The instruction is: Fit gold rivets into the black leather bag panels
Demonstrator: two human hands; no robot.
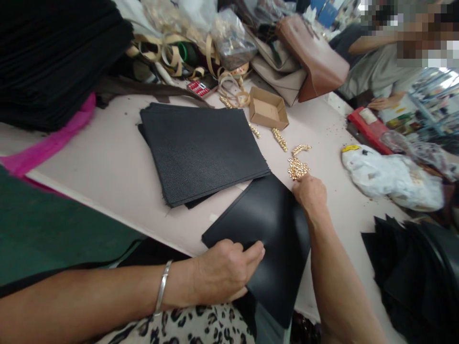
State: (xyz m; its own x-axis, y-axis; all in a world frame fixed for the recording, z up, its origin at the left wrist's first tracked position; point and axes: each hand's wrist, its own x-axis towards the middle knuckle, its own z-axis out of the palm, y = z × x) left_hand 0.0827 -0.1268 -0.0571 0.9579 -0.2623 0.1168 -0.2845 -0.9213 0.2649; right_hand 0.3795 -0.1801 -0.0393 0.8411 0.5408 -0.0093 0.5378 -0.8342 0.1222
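My left hand [222, 274] grips one black sheet [272, 224]; my right hand [310, 193], grip unclear, touches gold studs [297, 167]; a stack [201, 148] lies far left.

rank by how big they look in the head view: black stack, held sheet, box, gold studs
1. black stack and held sheet: about alike; the sheet is nearer the camera, so unsure
2. box
3. gold studs

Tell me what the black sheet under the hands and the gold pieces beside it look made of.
Black sheet: likely leather or an imitation, smooth with a soft sheen. Gold pieces: bright and shiny, probably plated metal, though too small to confirm.
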